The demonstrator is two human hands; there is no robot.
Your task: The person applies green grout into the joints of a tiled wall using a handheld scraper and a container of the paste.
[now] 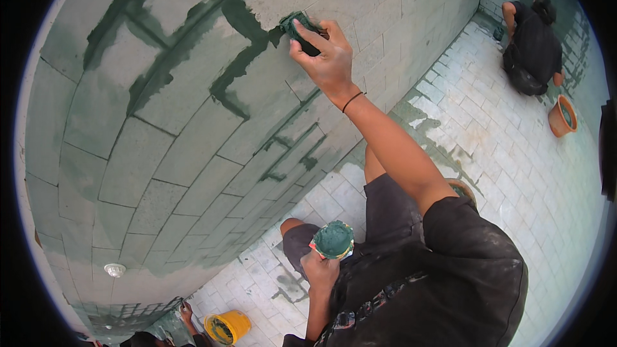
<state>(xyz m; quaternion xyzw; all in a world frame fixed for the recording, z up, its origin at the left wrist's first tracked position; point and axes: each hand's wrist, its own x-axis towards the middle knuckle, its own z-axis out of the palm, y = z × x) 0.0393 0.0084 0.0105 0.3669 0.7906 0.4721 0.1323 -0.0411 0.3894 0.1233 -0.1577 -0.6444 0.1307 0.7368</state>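
My right hand (333,67) is raised to the tiled wall (193,173), with fingers closed around a dark, green-smeared pad (307,40). I cannot tell exactly what kind of pad it is; its edge presses against the tiles. Wet dark-green grout (241,22) lies along the joints and in patches left of it. Lower down, in front of my body, my left hand (320,275) grips a small cup (350,247) with a coloured outside. Thick green grout (334,238) fills it close to the rim.
A co-worker in dark clothes (533,48) crouches at the far right, near an orange bucket (561,119). At the lower left, a yellow bucket (236,325) stands by another person's hand (186,311). A white round fitting (115,270) sticks out of the wall. Pale floor tiles (475,115) carry green smears.
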